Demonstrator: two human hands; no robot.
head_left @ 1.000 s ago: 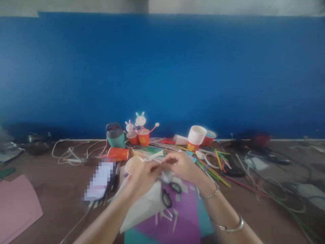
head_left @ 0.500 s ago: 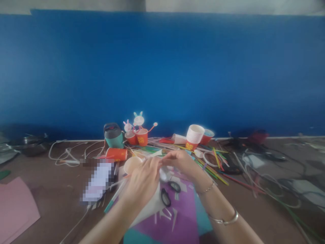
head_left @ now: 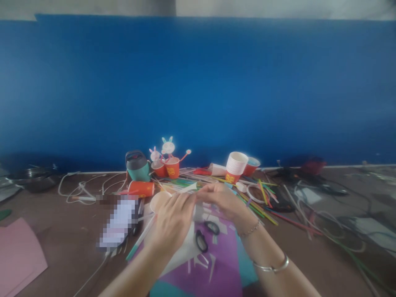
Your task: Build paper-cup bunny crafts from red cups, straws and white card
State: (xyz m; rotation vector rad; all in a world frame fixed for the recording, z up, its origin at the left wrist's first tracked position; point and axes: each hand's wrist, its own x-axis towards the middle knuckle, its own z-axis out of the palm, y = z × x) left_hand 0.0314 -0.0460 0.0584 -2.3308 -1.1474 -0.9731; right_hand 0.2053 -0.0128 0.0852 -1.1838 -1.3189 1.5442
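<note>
Over the middle of the table my left hand (head_left: 177, 214) and my right hand (head_left: 218, 199) meet, fingertips drawn together in a pinch. What lies between them is too small and blurred to make out. A pale strip (head_left: 188, 188) shows just behind the left fingers; I cannot tell whether they hold it. A whitish round piece (head_left: 159, 201) is beside my left hand, partly covered by it. Below the hands, scissors with black handles (head_left: 201, 241) lie on purple paper (head_left: 227, 264), among white paper scraps (head_left: 211, 267).
Behind the hands stand a stack of paper cups (head_left: 236, 165), red cups with rabbit figures (head_left: 172, 168) and a teal bottle (head_left: 137, 168). An orange cup (head_left: 141, 189) lies sideways near a blurred-out phone (head_left: 119, 222). Coloured sticks (head_left: 260, 208) and cables (head_left: 334, 231) spread to the right.
Both hands stay together with fingers pinched, shifting only very slightly. The whole view has moved a little; the things on the table keep their places.
</note>
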